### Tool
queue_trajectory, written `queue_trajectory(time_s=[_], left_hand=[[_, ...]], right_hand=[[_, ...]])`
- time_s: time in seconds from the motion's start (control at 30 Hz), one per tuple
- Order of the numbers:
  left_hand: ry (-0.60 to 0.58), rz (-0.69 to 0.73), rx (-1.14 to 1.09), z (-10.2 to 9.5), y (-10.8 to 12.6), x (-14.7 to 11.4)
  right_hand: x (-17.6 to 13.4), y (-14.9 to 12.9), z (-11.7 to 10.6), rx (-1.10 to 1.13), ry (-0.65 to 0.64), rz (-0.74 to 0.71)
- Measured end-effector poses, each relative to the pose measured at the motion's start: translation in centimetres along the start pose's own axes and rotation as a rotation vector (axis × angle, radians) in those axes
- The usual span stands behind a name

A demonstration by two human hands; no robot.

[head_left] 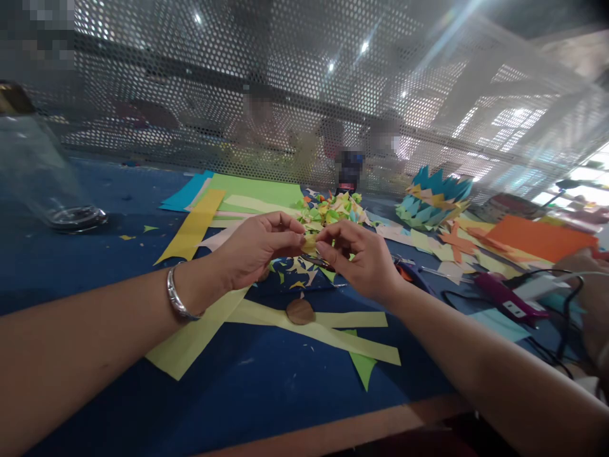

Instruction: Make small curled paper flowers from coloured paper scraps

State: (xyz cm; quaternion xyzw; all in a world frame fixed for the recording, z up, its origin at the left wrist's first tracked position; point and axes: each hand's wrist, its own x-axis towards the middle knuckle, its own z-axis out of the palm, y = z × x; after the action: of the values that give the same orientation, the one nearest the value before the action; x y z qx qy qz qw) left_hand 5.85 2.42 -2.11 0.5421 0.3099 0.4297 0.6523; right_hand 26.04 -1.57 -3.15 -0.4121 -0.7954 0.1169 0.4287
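Between my two hands is a small piece of yellow paper (309, 243). My left hand (259, 244), with a silver bracelet at its wrist, pinches the paper's left end between thumb and fingers. On the other end, the thumb and forefinger of my right hand (354, 254) are closed. Just beyond lies a pile of small cut and folded paper pieces (333, 209), mostly green and yellow. Below the hands, a round wooden disc (300, 311) rests on pale yellow paper strips (352, 343). Small scraps lie under the fingers.
A glass jar (42, 171) stands at the left. Coloured sheets (261, 188) lie at the back against a perforated metal screen (214, 95). On the right are a folded blue-and-yellow paper piece (432, 200), orange paper (537, 238), a purple power strip (509, 298) with cables, and another person's hand (587, 279).
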Motion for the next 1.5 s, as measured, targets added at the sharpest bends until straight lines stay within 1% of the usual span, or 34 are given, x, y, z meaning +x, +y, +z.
queue_trajectory(time_s=[0.13,0.33,0.5,0.57,0.77,0.93,1.1,1.27,1.5], left_hand=[[0.002,0.019,0.022,-0.1,0.0,0.0],[-0.011,0.092,0.151,-0.2,0.1,-0.3],[-0.032,0.217,0.263,-0.5,-0.1,-0.1],[-0.036,0.245,0.27,-0.6,-0.3,0.1],[-0.025,0.261,0.263,-0.6,-0.4,0.3],[-0.049,0.3,0.261,-0.6,-0.4,0.4],[-0.097,0.376,0.287,-1.0,-0.6,0.5],[-0.123,0.439,0.325,-1.1,-0.6,0.5],[-0.12,0.448,0.311,-1.2,-0.6,0.4]], right_hand=[[0.1,0.2,0.0,0.057,0.0,0.078],[0.2,0.1,0.1,0.122,-0.011,0.125],[0.4,0.1,0.0,0.161,-0.008,0.146],[0.5,0.1,0.0,0.16,-0.009,0.148],[0.6,-0.2,0.0,0.217,-0.046,0.171],[0.5,-0.1,0.1,0.234,-0.042,0.188],[0.5,-0.2,0.1,0.222,-0.025,0.203],[0.5,-0.6,-0.2,0.259,-0.056,0.207],[0.5,-0.4,-0.1,0.249,-0.064,0.2]])
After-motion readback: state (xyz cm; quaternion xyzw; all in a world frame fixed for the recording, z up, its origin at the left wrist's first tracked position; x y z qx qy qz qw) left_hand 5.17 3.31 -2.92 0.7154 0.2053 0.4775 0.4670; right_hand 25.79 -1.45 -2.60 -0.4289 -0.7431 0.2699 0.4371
